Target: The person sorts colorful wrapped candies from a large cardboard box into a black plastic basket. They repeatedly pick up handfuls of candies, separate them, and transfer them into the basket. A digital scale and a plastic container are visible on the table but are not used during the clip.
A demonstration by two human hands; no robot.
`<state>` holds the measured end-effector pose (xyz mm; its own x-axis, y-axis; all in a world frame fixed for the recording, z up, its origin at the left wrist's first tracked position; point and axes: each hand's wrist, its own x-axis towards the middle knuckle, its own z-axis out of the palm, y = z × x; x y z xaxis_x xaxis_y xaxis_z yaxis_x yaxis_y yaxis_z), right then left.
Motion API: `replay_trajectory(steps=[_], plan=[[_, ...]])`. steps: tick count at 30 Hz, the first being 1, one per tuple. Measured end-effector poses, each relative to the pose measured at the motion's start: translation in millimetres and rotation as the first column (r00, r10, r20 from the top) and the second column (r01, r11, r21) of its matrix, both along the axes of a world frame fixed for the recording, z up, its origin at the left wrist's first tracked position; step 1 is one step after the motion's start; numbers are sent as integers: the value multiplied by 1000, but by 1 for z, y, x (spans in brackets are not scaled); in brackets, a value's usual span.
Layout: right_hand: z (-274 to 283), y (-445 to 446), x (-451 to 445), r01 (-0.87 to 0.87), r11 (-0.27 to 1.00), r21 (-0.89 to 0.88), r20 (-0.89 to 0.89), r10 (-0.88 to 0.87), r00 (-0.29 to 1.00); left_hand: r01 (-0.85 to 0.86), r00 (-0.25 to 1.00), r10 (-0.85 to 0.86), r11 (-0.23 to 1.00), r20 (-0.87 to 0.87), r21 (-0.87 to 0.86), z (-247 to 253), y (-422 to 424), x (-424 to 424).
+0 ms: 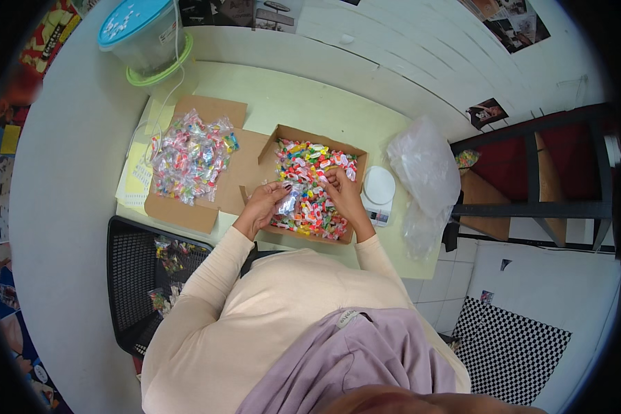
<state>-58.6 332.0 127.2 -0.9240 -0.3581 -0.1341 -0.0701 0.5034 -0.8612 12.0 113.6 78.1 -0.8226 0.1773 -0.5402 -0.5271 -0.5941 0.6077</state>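
Observation:
My left hand [265,203] grips a small clear plastic bag [288,199] over the left side of an open cardboard box. Whether the bag has anything in it is hard to tell. Many small wrapped candies [310,209] in red, white, yellow and green fill the cardboard box [361,171]. Above them is my right hand [343,194], its fingertips bent together among the candies; whether a candy is between them is too small to tell. Left of the box, a heap of clear bags with candies inside [191,158] lies on a flattened cardboard flap [248,150].
A white kitchen scale [379,189] stands right of the box, beside large clear plastic bags [424,171]. A black plastic basket [129,279] with some bags is at the lower left. Lidded plastic tubs [145,52] stand at the back left, with a white cable [175,93] hanging down.

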Motion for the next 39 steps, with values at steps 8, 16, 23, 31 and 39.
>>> replay_trajectory(steps=[8, 16, 23, 31, 39], plan=[[33, -1, 27, -120, 993, 7, -86, 120, 989, 56, 996, -63, 993, -67, -103, 18, 11, 12], [42, 6, 39, -182, 982, 40, -200, 187, 962, 148, 957, -214, 940, -193, -308, 33, 16, 18], [53, 8, 44, -253, 952, 171, -263, 292, 920, 176, 912, -312, 883, -265, -435, 33, 22, 23], [44, 13, 45, -296, 939, 174, -219, 330, 918, 299, 901, -398, 859, -174, -416, 63, 32, 25], [59, 6, 46, -215, 975, 64, 81, 209, 974, 325, 889, -388, 909, -242, -261, 39, 29, 23]])
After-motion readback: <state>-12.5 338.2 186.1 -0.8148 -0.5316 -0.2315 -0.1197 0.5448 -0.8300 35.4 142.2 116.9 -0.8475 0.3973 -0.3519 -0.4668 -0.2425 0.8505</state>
